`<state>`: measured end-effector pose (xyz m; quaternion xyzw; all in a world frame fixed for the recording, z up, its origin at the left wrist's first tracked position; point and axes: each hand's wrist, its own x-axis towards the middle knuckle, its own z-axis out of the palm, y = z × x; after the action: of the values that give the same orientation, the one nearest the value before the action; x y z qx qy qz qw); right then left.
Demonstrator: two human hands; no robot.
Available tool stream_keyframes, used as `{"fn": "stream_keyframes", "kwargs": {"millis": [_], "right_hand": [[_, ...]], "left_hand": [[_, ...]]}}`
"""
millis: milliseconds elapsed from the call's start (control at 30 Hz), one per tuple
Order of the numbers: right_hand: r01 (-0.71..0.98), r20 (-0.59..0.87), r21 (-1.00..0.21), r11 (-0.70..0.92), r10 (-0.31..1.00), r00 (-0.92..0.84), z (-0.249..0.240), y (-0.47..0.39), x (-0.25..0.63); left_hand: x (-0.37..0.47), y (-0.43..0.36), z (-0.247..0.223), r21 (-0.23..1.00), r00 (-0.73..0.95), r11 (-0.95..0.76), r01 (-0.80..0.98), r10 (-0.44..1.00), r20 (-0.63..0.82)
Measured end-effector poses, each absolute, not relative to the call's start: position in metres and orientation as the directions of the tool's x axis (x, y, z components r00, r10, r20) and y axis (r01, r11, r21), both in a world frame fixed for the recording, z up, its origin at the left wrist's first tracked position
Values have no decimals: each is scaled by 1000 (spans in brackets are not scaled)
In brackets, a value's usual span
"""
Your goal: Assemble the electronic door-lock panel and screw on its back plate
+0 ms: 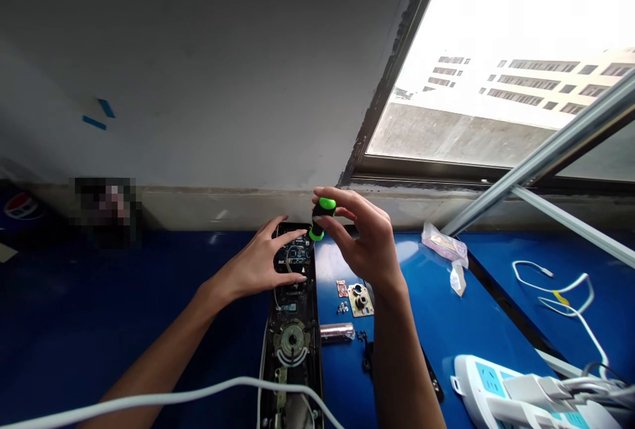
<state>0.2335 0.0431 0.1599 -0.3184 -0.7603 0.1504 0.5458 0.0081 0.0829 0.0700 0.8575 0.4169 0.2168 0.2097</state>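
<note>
A long black device housing (294, 310) with its inside exposed lies on the blue table, long side pointing away from me. My left hand (265, 257) is spread, fingers and thumb lying over the dark circuit board (296, 254) at the far end. My right hand (364, 237) grips a short black and green screwdriver (324, 214), held nearly upright over the housing's far right edge. The screwdriver's tip is too small to make out. A round metal part (292, 338) sits in the housing's middle.
Right of the housing lie small screws (342, 308), a little red board (342, 289), a square module (360, 301) and a shiny cylinder (337, 332). A white cable (198, 397) crosses in front. A power strip (489, 379) and plastic wrapper (445, 245) are farther right.
</note>
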Motion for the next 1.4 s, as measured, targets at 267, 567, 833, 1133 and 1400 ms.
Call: {"fn": "stream_keyframes", "kwargs": {"millis": [267,567,833,1133,1400], "right_hand": [[258,721,-595,761,647,-248,166,37,235],[266,735,-595,759,647,-203,167,37,238],[335,759,-576,745,640,-118,164,40,241],[341,773,-561,754,625,-108,168,34,238],[293,795,-545,786,595,-119,170,33,239]], "left_hand": [[12,72,83,533,572,-591,605,789,226],[7,75,86,594,578,-564,573,792,196],[7,79,91,623,556,-552,554,803,217],[9,75,90,592,543,-584,555,794,274],[10,71,93,598,526,-559,574,812,254]]}}
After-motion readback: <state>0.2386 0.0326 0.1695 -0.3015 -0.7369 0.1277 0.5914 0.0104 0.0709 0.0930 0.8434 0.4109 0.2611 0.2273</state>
